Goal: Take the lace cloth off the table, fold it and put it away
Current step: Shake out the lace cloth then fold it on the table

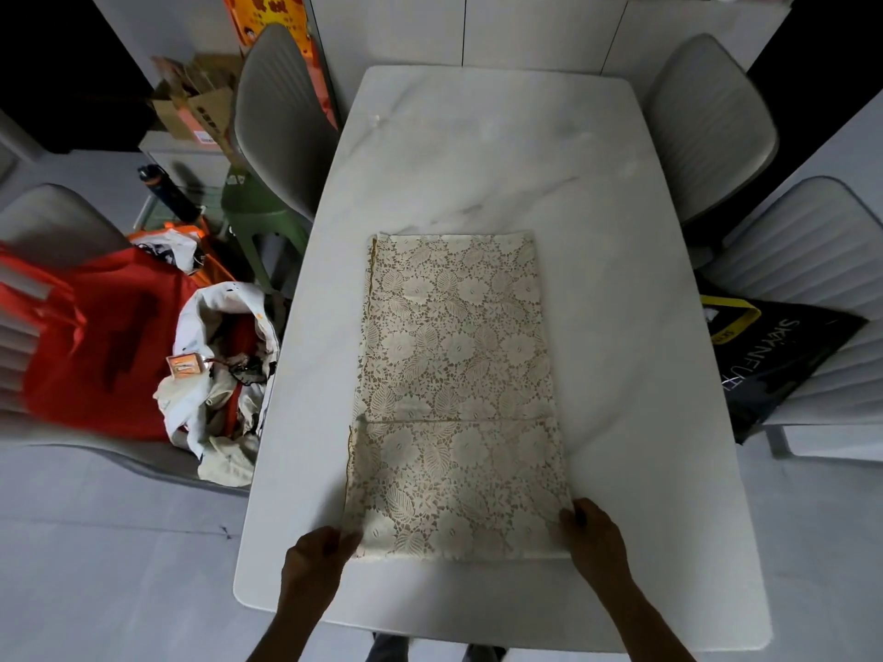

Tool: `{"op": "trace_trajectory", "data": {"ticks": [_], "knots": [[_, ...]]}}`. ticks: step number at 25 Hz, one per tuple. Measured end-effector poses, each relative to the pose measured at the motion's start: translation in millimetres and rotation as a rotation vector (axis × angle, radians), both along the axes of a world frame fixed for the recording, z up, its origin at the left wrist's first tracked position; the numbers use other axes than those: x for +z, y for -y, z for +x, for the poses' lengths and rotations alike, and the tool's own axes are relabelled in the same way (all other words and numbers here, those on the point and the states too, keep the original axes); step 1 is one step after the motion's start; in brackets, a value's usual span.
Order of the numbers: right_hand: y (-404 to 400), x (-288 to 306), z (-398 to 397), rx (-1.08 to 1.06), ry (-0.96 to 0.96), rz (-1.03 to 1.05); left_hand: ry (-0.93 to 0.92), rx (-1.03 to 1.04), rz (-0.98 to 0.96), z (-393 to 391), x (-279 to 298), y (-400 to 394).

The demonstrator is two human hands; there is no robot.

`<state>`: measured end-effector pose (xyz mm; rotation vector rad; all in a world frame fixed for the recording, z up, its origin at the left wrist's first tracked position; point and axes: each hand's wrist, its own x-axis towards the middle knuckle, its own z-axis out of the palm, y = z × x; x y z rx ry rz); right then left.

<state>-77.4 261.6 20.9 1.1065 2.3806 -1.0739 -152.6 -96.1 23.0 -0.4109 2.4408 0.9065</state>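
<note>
- On the white marble table [645, 327], near its front edge, the lace cloth [454, 375] lies flat as a long narrow strip, already folded lengthwise, with a crease line crossing it towards the near end.
- The left hand [317, 561] pinches the near left corner of the strip; the right hand [595, 542] grasps the near right corner, thumb on top as far as I can make out in this dim light.
- To my eye the next fold, near end carried over to the far end, is about to start.
- Risk: the layers are loose, so lifting one corner faster than the other would skew them and leave the edges out of line.
- Risk: openwork lace snags easily; a fingertip caught in a hole could drag the under layer along.
- Beside the table, a chair [282, 112] and a red bag [95, 351] crowd the left side, where a trailing end might catch.
</note>
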Motion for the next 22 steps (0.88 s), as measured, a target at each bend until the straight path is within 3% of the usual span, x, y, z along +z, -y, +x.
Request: {"op": "trace_trajectory", "data": {"ticks": [9,17,22], "knots": [[3,-5,-21,-0.009,0.002,0.101,-0.048,-0.095,-0.039,-22,-5,-1],[-2,2,-10,-0.057,0.013,0.003,0.013,-0.025,-0.059,-4,0,2],[-5,0,5,-0.005,0.021,0.052,0.089,0.049,-0.119,6,-5,1]]}}
